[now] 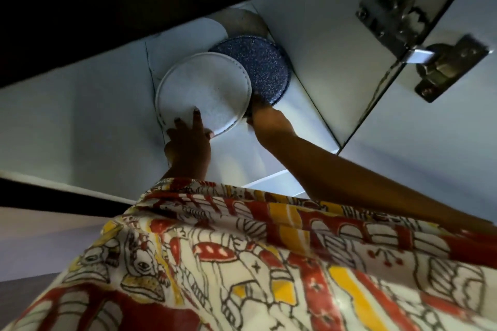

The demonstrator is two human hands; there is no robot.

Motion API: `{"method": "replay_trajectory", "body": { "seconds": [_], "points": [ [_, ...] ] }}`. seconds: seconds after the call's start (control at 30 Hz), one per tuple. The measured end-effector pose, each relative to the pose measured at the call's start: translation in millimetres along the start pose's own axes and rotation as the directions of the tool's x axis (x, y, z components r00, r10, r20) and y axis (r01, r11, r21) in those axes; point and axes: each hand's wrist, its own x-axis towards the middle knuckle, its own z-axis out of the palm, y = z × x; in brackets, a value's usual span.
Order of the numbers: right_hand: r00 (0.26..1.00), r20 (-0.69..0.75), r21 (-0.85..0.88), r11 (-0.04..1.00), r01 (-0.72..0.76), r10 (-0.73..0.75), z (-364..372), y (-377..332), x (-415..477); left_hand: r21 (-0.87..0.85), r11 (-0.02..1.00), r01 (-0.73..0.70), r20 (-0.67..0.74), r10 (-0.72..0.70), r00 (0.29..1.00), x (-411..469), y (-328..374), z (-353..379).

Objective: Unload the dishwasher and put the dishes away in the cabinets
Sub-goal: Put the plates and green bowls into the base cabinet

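White and faintly speckled, the round plate (204,88) is up inside the open white cabinet (322,43), overlapping a dark blue speckled round plate (262,67). Neither looks settled yet, and the dishwasher is out of view. The left hand (188,140) props the white plate with straight, spread fingers. The right hand (266,118) meets the blue plate's lower edge, its grip hidden.

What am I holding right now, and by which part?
The white plate: the left hand lays its fingers flat near the lower rim; the right hand meets its right rim, grip hidden.
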Motion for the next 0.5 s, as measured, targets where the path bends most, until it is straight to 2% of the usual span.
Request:
{"method": "replay_trajectory", "body": {
  "seconds": [0.17, 0.27, 0.33, 0.5],
  "points": [
    [0.974, -0.152, -0.182, 0.973, 0.141, -0.17, 15, 3, -19, -0.011, 1.0, 0.029, -0.064, -0.03, 0.998, 5, 8, -2],
    [0.964, -0.15, -0.208, 0.96, 0.186, -0.219, 19, 4, -23, 0.013, 0.983, -0.18, -0.208, 0.179, 0.962, -4, 20, 3],
    [0.958, -0.147, -0.259, 0.944, 0.202, -0.246, 18, 6, -22, 0.047, 0.95, -0.31, -0.184, 0.313, 0.932, -9, 27, 12],
    [0.976, -0.134, -0.301, 0.945, 0.126, -0.173, 19, 12, -18, -0.031, 0.963, -0.268, -0.112, 0.263, 0.958, 3, 23, 22]
  ]
}}
